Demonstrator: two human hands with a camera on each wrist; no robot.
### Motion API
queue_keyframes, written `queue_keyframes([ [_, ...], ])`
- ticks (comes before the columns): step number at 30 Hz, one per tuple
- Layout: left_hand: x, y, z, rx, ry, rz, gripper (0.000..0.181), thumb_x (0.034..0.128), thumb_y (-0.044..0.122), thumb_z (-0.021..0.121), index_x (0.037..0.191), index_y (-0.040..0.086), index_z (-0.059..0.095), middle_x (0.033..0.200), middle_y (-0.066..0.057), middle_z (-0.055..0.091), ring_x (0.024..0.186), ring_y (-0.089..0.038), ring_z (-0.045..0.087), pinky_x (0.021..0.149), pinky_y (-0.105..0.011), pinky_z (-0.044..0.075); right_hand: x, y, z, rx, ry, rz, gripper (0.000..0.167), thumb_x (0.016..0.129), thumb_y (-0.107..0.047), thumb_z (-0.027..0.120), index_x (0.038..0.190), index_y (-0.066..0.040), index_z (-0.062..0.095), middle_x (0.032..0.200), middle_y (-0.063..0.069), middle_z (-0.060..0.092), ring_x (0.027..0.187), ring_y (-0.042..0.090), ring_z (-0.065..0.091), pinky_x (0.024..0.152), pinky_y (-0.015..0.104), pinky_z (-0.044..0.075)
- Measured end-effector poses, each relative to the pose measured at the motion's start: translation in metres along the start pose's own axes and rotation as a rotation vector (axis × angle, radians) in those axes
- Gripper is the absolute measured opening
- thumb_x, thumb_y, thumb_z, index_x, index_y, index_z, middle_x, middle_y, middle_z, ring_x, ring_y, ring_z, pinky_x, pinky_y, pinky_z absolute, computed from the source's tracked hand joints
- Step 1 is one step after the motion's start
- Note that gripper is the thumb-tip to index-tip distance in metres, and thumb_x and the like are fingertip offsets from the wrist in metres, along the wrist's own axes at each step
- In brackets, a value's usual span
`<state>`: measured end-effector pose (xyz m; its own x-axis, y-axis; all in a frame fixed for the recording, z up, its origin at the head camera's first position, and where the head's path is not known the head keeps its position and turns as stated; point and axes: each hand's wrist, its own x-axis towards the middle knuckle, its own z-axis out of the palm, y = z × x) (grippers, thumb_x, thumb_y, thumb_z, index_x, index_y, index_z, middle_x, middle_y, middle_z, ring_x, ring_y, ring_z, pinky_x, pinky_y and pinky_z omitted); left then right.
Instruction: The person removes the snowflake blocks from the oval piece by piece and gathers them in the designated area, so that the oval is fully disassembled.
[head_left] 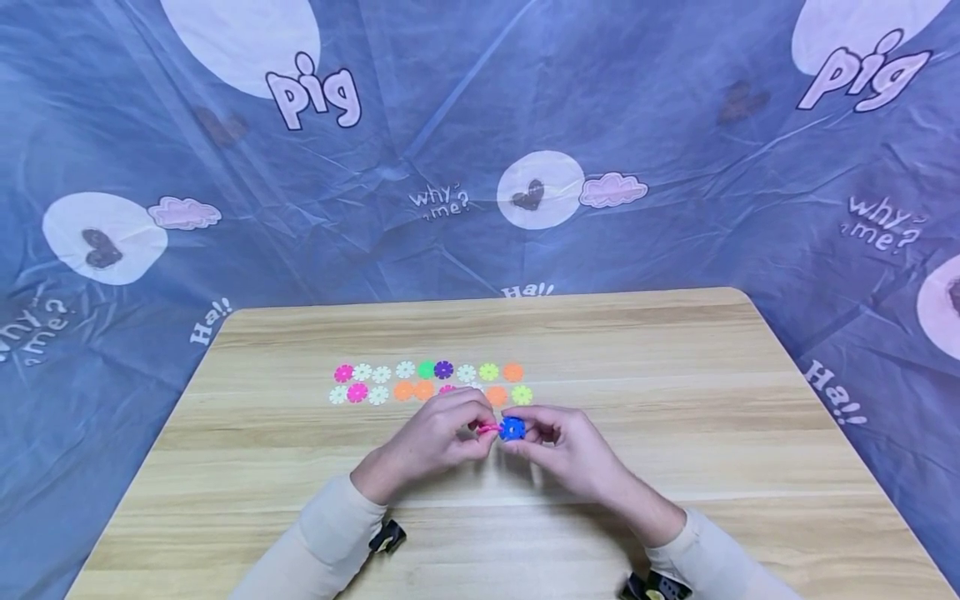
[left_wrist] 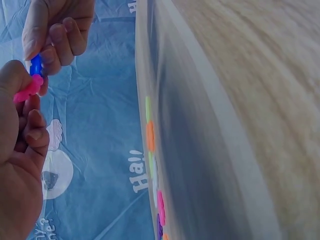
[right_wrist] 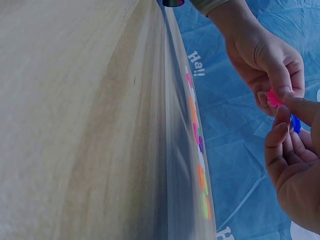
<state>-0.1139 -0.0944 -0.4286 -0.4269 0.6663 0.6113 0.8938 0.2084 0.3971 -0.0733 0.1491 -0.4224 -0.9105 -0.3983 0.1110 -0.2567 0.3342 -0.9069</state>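
Above the table my left hand (head_left: 448,423) pinches a pink notched disc (left_wrist: 30,89) between thumb and fingers. My right hand (head_left: 572,446) pinches a blue notched disc (head_left: 512,428) of the same flower-like kind. The two discs meet edge to edge, set at an angle to each other; whether their slots are interlocked I cannot tell. In the right wrist view, fingertips cover much of both the pink disc (right_wrist: 274,98) and the blue disc (right_wrist: 296,123).
Two rows of flat notched discs lie beyond the hands, among them a purple disc (head_left: 443,370), an orange disc (head_left: 513,372) and a yellow-green disc (head_left: 521,395). My left hand hides part of the nearer row. A blue printed cloth (head_left: 465,258) hangs behind the wooden table (head_left: 675,375).
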Motion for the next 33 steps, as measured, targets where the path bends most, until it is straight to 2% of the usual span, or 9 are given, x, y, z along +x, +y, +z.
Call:
queue_keyframes([
  [5, -0.003, 0.003, -0.004, -0.02, -0.021, -0.09, 0.008, 0.0936, 0.004, 0.08, 0.101, 0.006, 0.077, 0.097, -0.003, 0.078, 0.088, -0.011, 0.071, 0.085, -0.012, 0.057, 0.0, 0.0, -0.002, 0.015, -0.002, 0.042, 0.044, 0.093, -0.017, 0.085, 0.131, 0.001, 0.074, 0.088, 0.001, 0.074, 0.076, 0.005, 0.063, 0.064, 0.02, 0.053],
  [10, -0.006, 0.007, -0.01, -0.026, -0.037, -0.181, 0.011, 0.0976, 0.006, 0.077, 0.109, 0.008, 0.079, 0.104, -0.003, 0.079, 0.096, -0.012, 0.074, 0.09, -0.019, 0.061, 0.001, 0.002, -0.004, 0.05, -0.011, 0.068, 0.046, 0.094, -0.015, 0.084, 0.134, 0.003, 0.071, 0.087, 0.005, 0.074, 0.072, 0.006, 0.063, 0.06, 0.019, 0.052],
  [13, -0.008, 0.009, -0.015, -0.018, -0.065, -0.276, 0.013, 0.1034, 0.01, 0.071, 0.113, 0.009, 0.079, 0.109, -0.001, 0.078, 0.101, -0.011, 0.074, 0.093, -0.024, 0.062, 0.001, 0.004, -0.005, 0.076, -0.028, 0.073, 0.049, 0.095, -0.012, 0.082, 0.138, 0.006, 0.068, 0.088, 0.01, 0.076, 0.072, 0.007, 0.065, 0.06, 0.02, 0.053],
  [17, -0.012, 0.009, -0.019, 0.009, -0.109, -0.423, 0.016, 0.1083, 0.013, 0.065, 0.115, 0.011, 0.078, 0.109, 0.001, 0.076, 0.099, -0.011, 0.071, 0.093, -0.029, 0.062, 0.001, 0.007, -0.007, 0.108, -0.046, 0.082, 0.052, 0.096, -0.009, 0.079, 0.142, 0.007, 0.064, 0.09, 0.018, 0.077, 0.074, 0.016, 0.071, 0.064, 0.023, 0.059],
  [22, -0.014, 0.004, -0.02, 0.045, -0.12, -0.607, 0.013, 0.1068, 0.017, 0.068, 0.11, 0.014, 0.081, 0.105, 0.002, 0.079, 0.098, -0.013, 0.074, 0.091, -0.034, 0.063, 0.0, 0.009, -0.007, 0.13, -0.059, 0.116, 0.053, 0.097, -0.006, 0.077, 0.146, 0.007, 0.061, 0.091, 0.021, 0.076, 0.079, 0.028, 0.075, 0.07, 0.03, 0.064],
  [24, -0.015, 0.001, -0.02, 0.037, -0.115, -0.69, 0.011, 0.1052, 0.018, 0.071, 0.107, 0.016, 0.082, 0.102, 0.003, 0.08, 0.096, -0.012, 0.074, 0.09, -0.033, 0.063, 0.0, 0.01, -0.006, 0.137, -0.063, 0.132, 0.053, 0.097, -0.005, 0.076, 0.146, 0.008, 0.06, 0.091, 0.02, 0.076, 0.08, 0.03, 0.076, 0.071, 0.031, 0.065],
  [27, -0.016, -0.003, -0.021, 0.007, -0.127, -0.806, 0.009, 0.1035, 0.017, 0.073, 0.101, 0.018, 0.082, 0.094, 0.005, 0.079, 0.085, -0.009, 0.07, 0.081, -0.028, 0.061, 0.0, 0.012, -0.005, 0.158, -0.074, 0.157, 0.052, 0.098, -0.002, 0.074, 0.146, 0.01, 0.058, 0.092, 0.022, 0.076, 0.081, 0.029, 0.077, 0.072, 0.031, 0.065],
  [30, -0.017, -0.006, -0.022, -0.009, -0.16, -0.878, 0.009, 0.1026, 0.015, 0.073, 0.1, 0.017, 0.082, 0.09, 0.006, 0.077, 0.077, -0.006, 0.064, 0.076, -0.025, 0.057, 0.0, 0.014, -0.003, 0.188, -0.09, 0.18, 0.052, 0.099, 0.0, 0.072, 0.147, 0.011, 0.057, 0.094, 0.026, 0.076, 0.082, 0.027, 0.077, 0.073, 0.03, 0.065],
  [33, -0.017, -0.009, -0.023, 0.005, -0.195, -0.917, 0.009, 0.1018, 0.013, 0.074, 0.101, 0.015, 0.082, 0.09, 0.005, 0.077, 0.076, -0.005, 0.063, 0.077, -0.027, 0.058, 0.0, 0.017, -0.002, 0.21, -0.099, 0.193, 0.052, 0.099, 0.002, 0.07, 0.148, 0.012, 0.055, 0.096, 0.028, 0.077, 0.082, 0.026, 0.078, 0.075, 0.03, 0.066],
])
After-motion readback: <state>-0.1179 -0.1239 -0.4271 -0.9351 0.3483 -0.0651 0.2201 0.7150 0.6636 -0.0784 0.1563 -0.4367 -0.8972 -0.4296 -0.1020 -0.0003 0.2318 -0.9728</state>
